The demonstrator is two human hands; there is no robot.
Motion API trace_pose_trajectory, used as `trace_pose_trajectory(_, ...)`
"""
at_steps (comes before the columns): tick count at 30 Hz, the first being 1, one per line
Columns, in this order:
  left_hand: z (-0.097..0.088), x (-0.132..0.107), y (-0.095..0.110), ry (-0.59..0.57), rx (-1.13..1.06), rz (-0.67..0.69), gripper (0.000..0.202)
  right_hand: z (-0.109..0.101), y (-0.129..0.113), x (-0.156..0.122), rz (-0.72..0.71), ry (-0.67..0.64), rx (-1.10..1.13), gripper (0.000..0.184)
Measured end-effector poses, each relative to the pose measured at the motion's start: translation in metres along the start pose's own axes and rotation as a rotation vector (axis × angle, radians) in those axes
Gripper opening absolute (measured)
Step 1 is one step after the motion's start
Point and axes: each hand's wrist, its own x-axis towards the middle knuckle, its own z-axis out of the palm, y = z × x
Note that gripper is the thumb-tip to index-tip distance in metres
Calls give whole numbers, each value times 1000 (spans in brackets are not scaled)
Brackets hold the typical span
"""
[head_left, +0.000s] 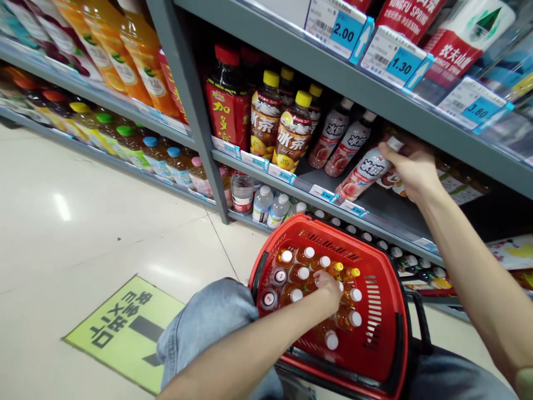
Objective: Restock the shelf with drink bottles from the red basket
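Observation:
My right hand (412,166) reaches into the shelf, its thumb and fingers at the white-capped neck of a drink bottle (366,171) with a white and pink label. That bottle leans on the shelf, its base toward the front edge. Two like bottles (348,145) stand to its left. Down in the red shopping basket (385,355), my left hand (328,291) has its fingers curled round the top of an amber bottle, mostly hidden by the hand. Several amber bottles (348,319) with white or yellow caps stand around it.
Yellow-capped iced tea bottles (289,139) and a large red-labelled bottle (227,105) stand left on the same shelf. The upper shelf edge (291,50) hangs above my right hand. A grey upright (183,83) divides the racks. A yellow floor sign (125,333) lies left of my knee.

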Motion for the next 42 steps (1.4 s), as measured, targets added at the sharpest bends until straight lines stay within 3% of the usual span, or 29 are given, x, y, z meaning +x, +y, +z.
trace_pose_trajectory(3,2,1,0,-23,16,9,51,4,-2,6,73,-2,-27,40)
trace_pose_trajectory(7,3,1,-2,2,-26,-4,49,3,3,-7,-28,12,20,36)
trace_pose_trajectory(10,2,-1,-1,-4,-11,-2,50,-3,23,-25,-69,-111,57,64)
trace_pose_trajectory(12,1,-3,-1,-35,25,22,54,-6,41,-35,26,-187,22,77)
trace_pose_trajectory(16,-3,-6,1,-76,43,42,55,-6,69,-45,209,-283,-43,55)
trace_pose_trajectory(30,0,-7,5,-51,49,26,43,7,74,-45,68,-249,-53,56)
trace_pose_trajectory(42,-7,-9,7,-64,61,26,61,39,79,-29,135,-259,-56,51)
